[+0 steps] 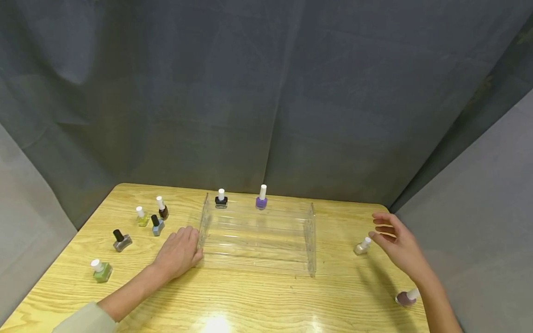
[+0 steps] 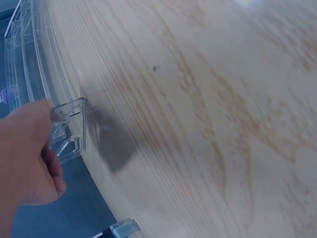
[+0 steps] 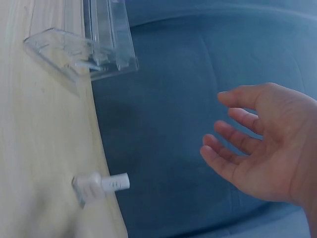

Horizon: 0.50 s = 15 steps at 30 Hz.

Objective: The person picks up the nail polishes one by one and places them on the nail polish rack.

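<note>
A clear acrylic nail polish rack (image 1: 258, 267) with stepped tiers stands mid-table. My left hand (image 1: 180, 252) grips its left end, fingers curled at the side panel; the left wrist view shows the hand (image 2: 29, 153) at the panel's edge (image 2: 79, 106). On the top tier stand a black nail polish bottle (image 1: 221, 202) and a purple nail polish bottle (image 1: 261, 202), both white-capped. My right hand (image 1: 397, 245) hovers at the right with loosely bent fingers, holding nothing. Just left of it a pale, clear-looking nail polish bottle (image 1: 361, 249) stands on the table, also visible as a bottle (image 3: 91, 188) in the right wrist view.
A dark mauve bottle (image 1: 405, 299) stands near the right forearm. Left of the rack are several bottles: green (image 1: 102, 274), grey (image 1: 123, 243), blue (image 1: 158, 228), yellow (image 1: 143, 219) and dark brown (image 1: 164, 212). A dark curtain (image 1: 266, 92) hangs behind the table.
</note>
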Available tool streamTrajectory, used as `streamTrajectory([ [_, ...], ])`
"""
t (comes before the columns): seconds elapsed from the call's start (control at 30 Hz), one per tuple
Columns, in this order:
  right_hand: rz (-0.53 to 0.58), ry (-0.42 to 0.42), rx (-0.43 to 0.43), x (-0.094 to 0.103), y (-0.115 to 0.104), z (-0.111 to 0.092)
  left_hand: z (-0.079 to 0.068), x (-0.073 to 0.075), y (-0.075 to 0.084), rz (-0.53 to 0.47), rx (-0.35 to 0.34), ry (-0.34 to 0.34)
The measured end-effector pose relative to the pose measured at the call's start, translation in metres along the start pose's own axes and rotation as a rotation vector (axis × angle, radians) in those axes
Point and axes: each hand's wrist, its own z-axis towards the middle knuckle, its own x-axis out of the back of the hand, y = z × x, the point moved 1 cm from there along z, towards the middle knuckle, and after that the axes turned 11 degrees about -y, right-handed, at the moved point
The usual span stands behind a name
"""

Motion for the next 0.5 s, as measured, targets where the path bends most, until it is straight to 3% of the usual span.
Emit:
streamTrajectory([
  [0.5, 0.021, 0.062, -0.164, 0.002, 0.054, -0.060, 0.001, 0.002, 0.001, 0.003, 0.001, -0.006],
])
